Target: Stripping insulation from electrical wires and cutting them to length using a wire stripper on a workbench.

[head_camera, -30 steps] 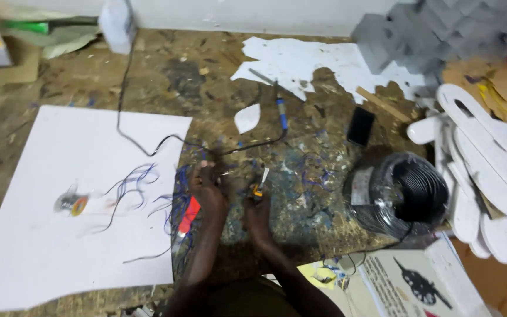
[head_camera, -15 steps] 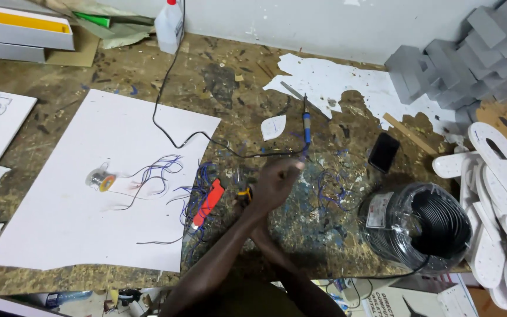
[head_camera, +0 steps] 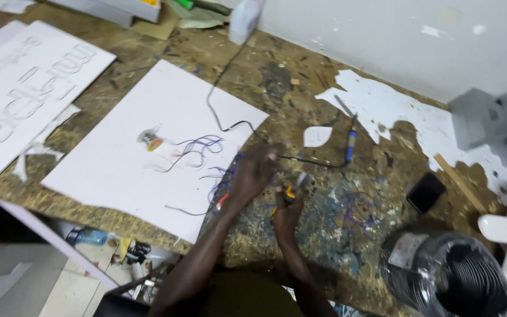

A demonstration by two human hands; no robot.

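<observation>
My left hand [head_camera: 254,171] hovers with curled fingers over the worktable, just right of a white sheet [head_camera: 118,158]; it is blurred, and I cannot tell whether it holds anything. Close below it, my right hand [head_camera: 287,212] grips a small yellow-and-black tool [head_camera: 289,192]. Thin blue and dark wires [head_camera: 198,148] trail across the sheet toward my hands. A small spool [head_camera: 149,141] lies on the sheet. A red-handled tool [head_camera: 223,201] shows under my left wrist. A black cable [head_camera: 223,120] runs past my left hand to a blue-handled soldering iron [head_camera: 350,147].
A paint-stained wooden table [head_camera: 347,217] holds a black phone [head_camera: 426,192], a coil of black cable [head_camera: 456,276] at the lower right, a white bottle [head_camera: 245,17] at the back, and a white board with cut letters [head_camera: 19,105] at the left. Torn white paper [head_camera: 394,111] lies near the wall.
The view has swung so the table sits tilted in frame. My left hand has drawn slightly up and left from my right hand; both remain at the sheet's right edge.
</observation>
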